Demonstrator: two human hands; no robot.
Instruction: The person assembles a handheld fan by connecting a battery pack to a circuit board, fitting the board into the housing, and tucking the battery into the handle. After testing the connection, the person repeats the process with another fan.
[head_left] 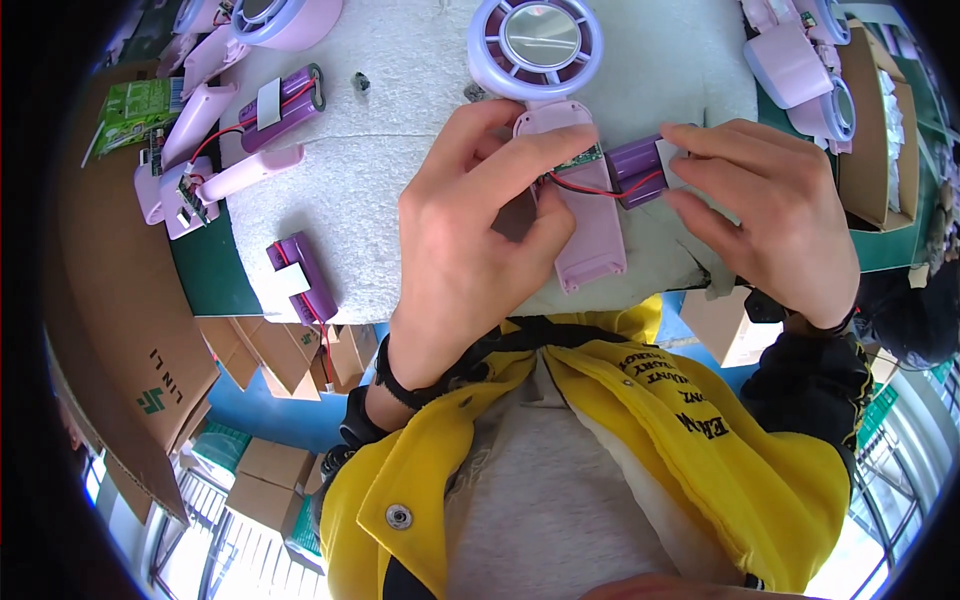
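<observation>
A pink-purple handheld fan (480, 50) lies on the white foam sheet, its round head away from me and its open handle (592, 245) toward me. My left hand (470, 215) grips the upper handle, with its index finger by a small green circuit board (584, 158) and its thumb below the wires. My right hand (770, 205) pinches a purple two-cell battery pack (632, 160) with a white pad, just right of the handle. Red and black wires (585, 188) run between board and pack. My left fingers partly hide the handle's left side.
Two more wired battery packs (284, 108) (308, 280) lie on the foam at left. Pink shell parts (250, 172), circuit boards and a green packet (135, 112) are beyond its left edge. More fans (790, 70) and an open cardboard box (850, 170) are at right.
</observation>
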